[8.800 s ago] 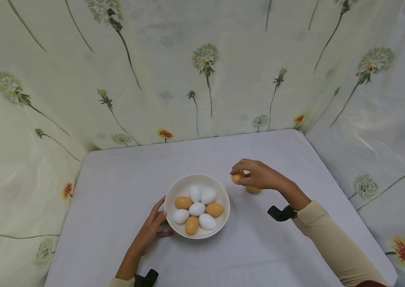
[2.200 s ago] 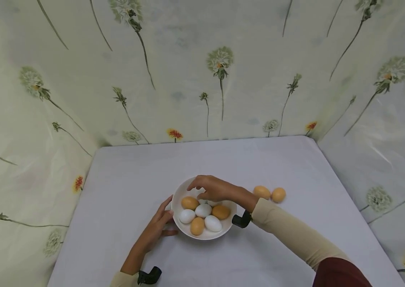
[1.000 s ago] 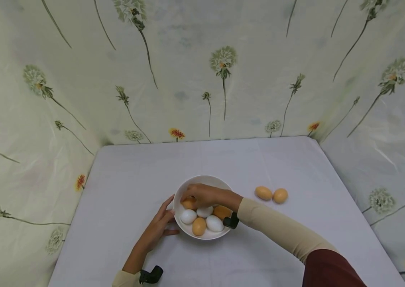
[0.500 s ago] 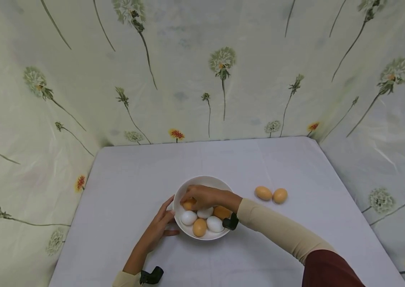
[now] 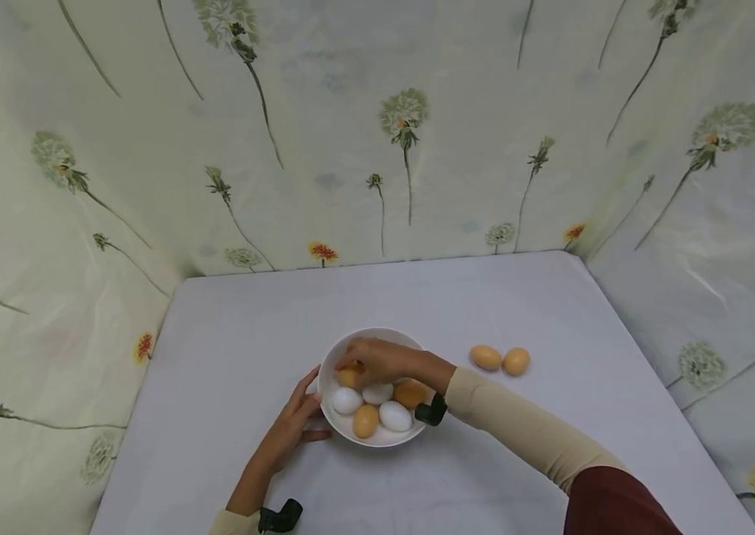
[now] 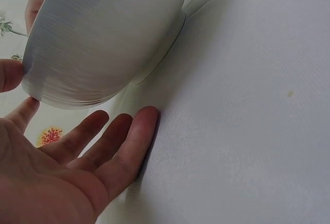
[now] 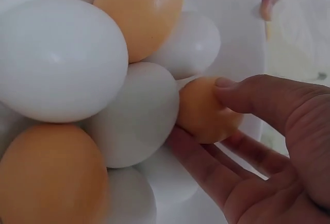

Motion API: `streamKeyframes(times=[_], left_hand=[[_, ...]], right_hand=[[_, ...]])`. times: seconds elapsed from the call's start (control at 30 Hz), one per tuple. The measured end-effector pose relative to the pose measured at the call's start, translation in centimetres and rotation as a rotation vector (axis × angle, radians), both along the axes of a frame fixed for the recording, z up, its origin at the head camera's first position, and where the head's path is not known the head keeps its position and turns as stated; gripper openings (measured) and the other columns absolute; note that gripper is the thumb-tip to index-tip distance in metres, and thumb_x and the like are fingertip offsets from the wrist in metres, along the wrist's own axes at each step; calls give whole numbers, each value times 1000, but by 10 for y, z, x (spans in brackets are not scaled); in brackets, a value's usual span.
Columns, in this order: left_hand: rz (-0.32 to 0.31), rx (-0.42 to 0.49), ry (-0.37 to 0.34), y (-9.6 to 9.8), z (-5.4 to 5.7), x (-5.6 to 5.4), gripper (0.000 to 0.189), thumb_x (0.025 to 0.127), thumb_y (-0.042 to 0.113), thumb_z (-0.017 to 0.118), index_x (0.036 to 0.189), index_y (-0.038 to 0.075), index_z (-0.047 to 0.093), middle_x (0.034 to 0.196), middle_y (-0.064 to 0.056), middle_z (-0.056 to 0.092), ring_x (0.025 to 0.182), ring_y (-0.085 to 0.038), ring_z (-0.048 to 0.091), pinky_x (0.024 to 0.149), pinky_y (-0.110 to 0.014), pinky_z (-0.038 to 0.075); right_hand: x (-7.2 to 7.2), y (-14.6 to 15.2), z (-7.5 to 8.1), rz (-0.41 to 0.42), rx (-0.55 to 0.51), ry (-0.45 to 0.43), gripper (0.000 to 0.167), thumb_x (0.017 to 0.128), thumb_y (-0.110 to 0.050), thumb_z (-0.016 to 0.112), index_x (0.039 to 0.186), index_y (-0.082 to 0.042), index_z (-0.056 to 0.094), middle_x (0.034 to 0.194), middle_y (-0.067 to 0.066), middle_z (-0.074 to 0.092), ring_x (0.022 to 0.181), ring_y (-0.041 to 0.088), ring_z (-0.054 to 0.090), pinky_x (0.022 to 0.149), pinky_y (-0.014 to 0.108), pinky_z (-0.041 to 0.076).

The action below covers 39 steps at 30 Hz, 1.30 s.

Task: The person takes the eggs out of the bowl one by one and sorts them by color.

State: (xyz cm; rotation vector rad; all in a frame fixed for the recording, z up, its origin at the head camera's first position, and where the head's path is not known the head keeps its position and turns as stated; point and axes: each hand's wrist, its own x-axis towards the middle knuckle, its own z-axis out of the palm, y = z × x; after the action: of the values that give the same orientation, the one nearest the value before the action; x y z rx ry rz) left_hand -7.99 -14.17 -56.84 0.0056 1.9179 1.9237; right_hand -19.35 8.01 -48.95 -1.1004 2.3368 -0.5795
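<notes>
A white bowl (image 5: 381, 440) stands near the middle of the table, holding several white and brown eggs. My right hand (image 5: 377, 362) reaches over its far part, thumb and fingers round a brown egg (image 7: 203, 113) at the left side. That egg sits against a white egg (image 7: 139, 116) in the right wrist view. White eggs at the back of the bowl are hidden under the hand from above. On the bowl's left, my left hand (image 5: 290, 423) touches the outer wall and rim with fingertips. Its other fingers stretch out straight beneath the bowl's side (image 6: 103, 38), close to the tablecloth.
Two brown eggs, one on the left (image 5: 486, 357) and one on the right (image 5: 516, 361), lie side by side on the white-covered table (image 5: 250, 327), right of the bowl. Behind the table hangs a flower-printed sheet (image 5: 324, 119). My right sleeve (image 5: 525, 423) crosses the table's right front.
Earlier my right hand held a brown egg right of the bowl; that egg now lies beside another. The hand then came over the bowl and gripped a brown egg there. Left hand stayed at the rim.
</notes>
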Motion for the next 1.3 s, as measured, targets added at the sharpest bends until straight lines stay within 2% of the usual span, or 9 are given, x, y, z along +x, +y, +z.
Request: streamKeyframes(times=[0.13,0.23,0.47,0.6,0.7,0.9,1.1,1.3], left_hand=[[-4,-5,-1,0,0,0,57,105,46,44,157,40,22,144,-22,46,117,-32,61,84,-50,61],[-4,-7,-6,0,0,1,56,105,47,44,156,43,23,143,-20,47,116,-30,61,85,-50,61],[13,-20,3,0,-1,2,53,105,46,44,154,45,25,138,-19,51,112,-30,63,84,-50,61],[14,-22,2,0,-1,2,52,104,47,45,153,47,27,137,-19,51,112,-30,63,84,-51,61],[11,-12,2,0,0,1,52,105,46,45,153,46,27,138,-19,50,114,-31,62,84,-52,61],[20,-21,-4,-1,2,0,53,104,48,46,153,47,27,139,-18,50,116,-33,62,83,-51,61],[39,-30,-7,0,3,1,53,103,47,48,153,45,29,139,-18,52,117,-32,61,81,-50,62],[36,-19,-8,3,4,2,51,104,45,49,152,46,31,139,-17,52,119,-32,60,79,-50,62]], right_hand=[[-1,7,8,-24,-17,22,42,89,-15,75,130,-15,68,114,2,64,90,11,53,77,22,49],[-2,15,15,-46,-43,15,40,90,-14,73,130,-14,68,120,3,64,97,13,57,85,27,52],[-7,44,32,-104,-162,-22,42,91,-12,72,133,-10,65,123,6,63,112,23,62,98,45,55],[-8,66,44,-164,-204,-48,43,92,-15,72,135,-10,64,124,6,63,116,27,62,100,49,54],[-7,84,52,-220,-220,-47,44,92,-17,73,135,-14,64,125,4,63,118,26,62,99,47,55],[-1,127,67,-344,-242,-11,46,91,-23,75,136,-20,64,127,0,62,117,25,61,97,46,56],[7,172,70,-474,-233,15,48,90,-28,76,136,-22,63,131,2,61,123,32,60,99,50,53],[16,211,60,-609,-218,-33,50,90,-28,75,137,-18,62,133,6,60,123,36,59,94,45,56]])
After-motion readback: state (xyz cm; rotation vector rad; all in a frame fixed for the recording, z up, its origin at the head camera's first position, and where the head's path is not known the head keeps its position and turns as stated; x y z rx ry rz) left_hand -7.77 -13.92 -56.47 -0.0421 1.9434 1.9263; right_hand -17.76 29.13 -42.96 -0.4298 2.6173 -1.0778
